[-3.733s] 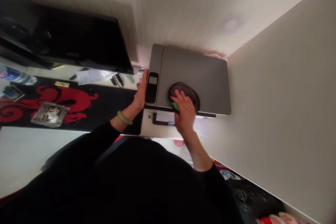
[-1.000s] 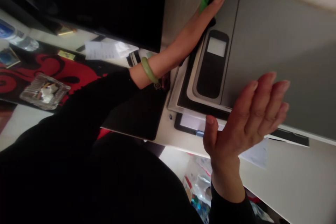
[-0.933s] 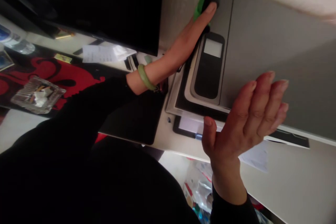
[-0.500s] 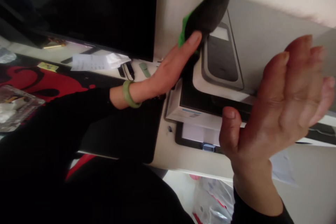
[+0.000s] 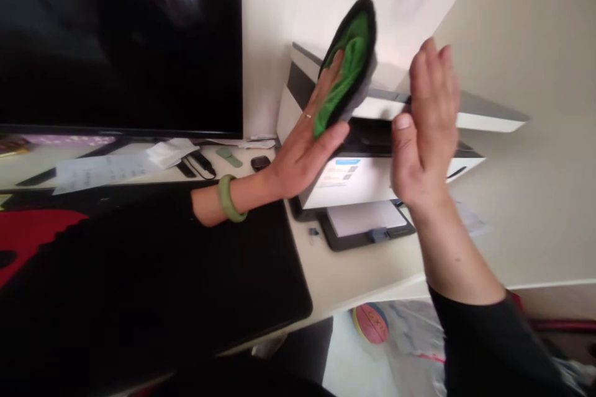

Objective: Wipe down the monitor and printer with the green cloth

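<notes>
My left hand (image 5: pixel 305 161) holds an oval pad (image 5: pixel 349 65) with a black rim and green fabric against its fingers, raised beside the printer's upper left side. A green bangle (image 5: pixel 226 198) circles that wrist. My right hand (image 5: pixel 426 124) stands open and upright with nothing in it, just in front of a white and grey printer (image 5: pixel 367 180). Its fingers are apart from the pad. The hands touch neither each other nor the printer, as far as I can tell. The printer's lid is raised, and a sheet lies in its tray (image 5: pixel 365 222).
A large black monitor (image 5: pixel 116 43) stands left of the printer. Papers (image 5: pixel 100 170), a cable and small items lie before it on the white desk (image 5: pixel 349 276). A black and red desk mat (image 5: pixel 162 279) covers the front left. A ball (image 5: pixel 370 322) sits on the floor below.
The view has swung upright and pulled back. The pad, earlier on the printer's top, is now lifted off it in my left hand. My right hand has risen and moved left.
</notes>
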Action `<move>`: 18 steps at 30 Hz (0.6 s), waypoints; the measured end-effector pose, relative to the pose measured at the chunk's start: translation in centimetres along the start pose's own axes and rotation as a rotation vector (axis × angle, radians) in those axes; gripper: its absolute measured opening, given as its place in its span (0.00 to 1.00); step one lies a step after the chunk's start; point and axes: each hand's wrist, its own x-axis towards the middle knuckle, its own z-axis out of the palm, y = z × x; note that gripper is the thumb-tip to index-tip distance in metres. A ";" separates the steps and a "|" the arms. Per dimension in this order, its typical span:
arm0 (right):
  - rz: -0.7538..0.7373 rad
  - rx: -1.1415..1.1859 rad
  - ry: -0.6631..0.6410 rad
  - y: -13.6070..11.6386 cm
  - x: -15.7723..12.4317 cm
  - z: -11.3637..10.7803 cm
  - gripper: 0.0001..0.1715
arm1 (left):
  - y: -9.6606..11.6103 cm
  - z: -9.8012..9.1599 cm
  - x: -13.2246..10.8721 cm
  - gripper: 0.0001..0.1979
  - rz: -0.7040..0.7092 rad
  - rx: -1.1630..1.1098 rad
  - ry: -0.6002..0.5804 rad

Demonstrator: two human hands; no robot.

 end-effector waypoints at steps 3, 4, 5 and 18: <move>0.072 0.014 0.138 -1.6 -1.6 1.7 0.41 | -2.0 -0.7 3.1 0.44 -0.008 0.015 0.028; 0.080 0.032 0.184 -2.3 -2.2 2.4 0.39 | -2.4 -0.7 3.9 0.43 -0.038 0.007 0.050; 0.089 0.052 0.227 -3.1 -2.8 3.0 0.38 | -2.5 -0.5 4.3 0.42 -0.051 -0.003 0.076; 0.462 0.287 0.624 -5.9 -5.8 6.5 0.33 | -3.4 -0.2 3.7 0.45 0.040 0.016 0.082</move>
